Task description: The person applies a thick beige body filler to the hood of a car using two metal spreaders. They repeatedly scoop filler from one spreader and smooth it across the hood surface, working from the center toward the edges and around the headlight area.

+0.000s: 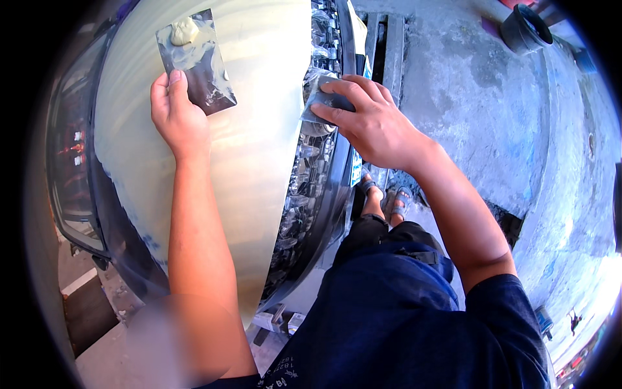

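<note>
My left hand [181, 123] grips a flat, dark rectangular putty board [212, 84] by its near edge, thumb on top. On the board's far end sits a lump of cream-coloured putty [184, 30], with smears spread around it. Below lies a car hood [253, 168], mostly coated in pale cream filler. At the hood's front edge, my right hand [382, 129] pinches a thin grey putty spreader [334, 98] between fingers and thumb. Whether the spreader's blade touches the hood edge, I cannot tell.
The car's exposed front end [301, 201] runs beneath the hood edge, beside my body. The windshield [76, 149] is at the far left. A black bucket [526, 29] stands on the stained concrete floor [473, 117] at upper right. My sandalled feet [400, 201] are near the bumper.
</note>
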Motion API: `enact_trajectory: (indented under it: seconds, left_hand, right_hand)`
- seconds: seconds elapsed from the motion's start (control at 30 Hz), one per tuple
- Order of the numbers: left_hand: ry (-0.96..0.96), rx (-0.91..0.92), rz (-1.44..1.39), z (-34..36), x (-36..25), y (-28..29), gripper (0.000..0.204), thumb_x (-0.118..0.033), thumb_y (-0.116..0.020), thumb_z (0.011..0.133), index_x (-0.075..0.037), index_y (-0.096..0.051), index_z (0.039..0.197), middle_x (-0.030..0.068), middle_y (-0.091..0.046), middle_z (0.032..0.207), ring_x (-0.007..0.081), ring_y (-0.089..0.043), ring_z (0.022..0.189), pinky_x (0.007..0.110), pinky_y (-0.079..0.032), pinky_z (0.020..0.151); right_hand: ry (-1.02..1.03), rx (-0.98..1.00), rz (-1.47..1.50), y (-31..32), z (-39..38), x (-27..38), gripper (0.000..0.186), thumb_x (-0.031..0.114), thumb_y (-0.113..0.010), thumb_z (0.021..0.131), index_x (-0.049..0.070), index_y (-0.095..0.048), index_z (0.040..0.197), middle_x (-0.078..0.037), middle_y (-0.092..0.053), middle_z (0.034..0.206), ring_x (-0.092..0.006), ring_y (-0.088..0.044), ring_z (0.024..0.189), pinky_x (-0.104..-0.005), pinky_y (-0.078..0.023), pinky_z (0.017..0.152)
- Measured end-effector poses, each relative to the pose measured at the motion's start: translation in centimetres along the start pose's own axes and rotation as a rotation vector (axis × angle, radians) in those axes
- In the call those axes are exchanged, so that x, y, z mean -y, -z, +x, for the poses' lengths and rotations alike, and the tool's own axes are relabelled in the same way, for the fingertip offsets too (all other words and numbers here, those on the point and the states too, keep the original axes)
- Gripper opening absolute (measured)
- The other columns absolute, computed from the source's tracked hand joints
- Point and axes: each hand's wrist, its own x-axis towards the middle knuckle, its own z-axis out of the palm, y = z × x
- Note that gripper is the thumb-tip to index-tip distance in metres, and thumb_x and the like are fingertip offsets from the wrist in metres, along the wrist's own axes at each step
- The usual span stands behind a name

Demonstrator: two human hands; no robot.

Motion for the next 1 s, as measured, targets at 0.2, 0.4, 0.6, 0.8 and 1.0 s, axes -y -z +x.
enact_trajectory:
  seconds: [0.2,0.4,0.6,0.8,1.0]
  left_hand:
    - [-0.042,-0.005,0.007,0.2,0.2,-0.2,0.022,-0.018,-0.055,0.096,0.003,-0.059,0.101,0.0032,-0.061,0.092,0.0095,-0.053,0.083,0.024,-0.043,0.077]
    - [-0.041,-0.026,0.02,0.1,0.1,-0.2,0.022,-0.019,-0.055,0.096,0.003,-0.059,0.101,0.0032,-0.061,0.092,0.0097,-0.053,0.083,0.024,-0.043,0.077]
    - [-0.024,-0.036,0.003,0.1,0.3,0.0,0.021,-0.018,-0.054,0.097,0.003,-0.059,0.1,0.0034,-0.061,0.092,0.0099,-0.053,0.084,0.024,-0.043,0.077]
    - [-0.022,-0.014,-0.045,0.1,0.0,-0.2,0.021,-0.018,-0.054,0.097,0.003,-0.058,0.101,0.0037,-0.061,0.092,0.0097,-0.053,0.084,0.024,-0.043,0.077]
    - [-0.036,-0.017,-0.024,0.0,0.0,-0.1,0.022,-0.019,-0.055,0.097,0.003,-0.058,0.1,0.0038,-0.062,0.092,0.0096,-0.053,0.083,0.024,-0.043,0.077]
  right_hand:
    - [-0.033,-0.029,0.019,0.2,0.8,-0.2,0.051,0.001,-0.064,0.082,0.019,-0.059,0.13,-0.01,-0.044,0.138,-0.0314,-0.037,0.132,-0.0468,-0.036,0.105]
    - [-0.088,0.055,0.005,0.2,-0.5,0.6,0.052,0.003,-0.064,0.081,0.02,-0.058,0.13,-0.01,-0.043,0.137,-0.0314,-0.037,0.13,-0.0476,-0.036,0.103]
    - [-0.119,-0.005,0.05,-1.0,-1.7,3.7,0.05,0.009,-0.062,0.079,0.019,-0.057,0.128,-0.011,-0.043,0.132,-0.0346,-0.04,0.123,-0.0504,-0.039,0.095]
    - [-0.145,-0.05,0.099,-1.0,-1.8,4.6,0.05,0.01,-0.064,0.079,0.019,-0.057,0.128,-0.011,-0.044,0.13,-0.0353,-0.041,0.12,-0.0493,-0.039,0.093]
    - [-0.171,-0.051,0.111,-1.2,-2.8,5.4,0.052,0.012,-0.065,0.078,0.018,-0.057,0.129,-0.011,-0.044,0.13,-0.0371,-0.041,0.119,-0.0507,-0.04,0.092]
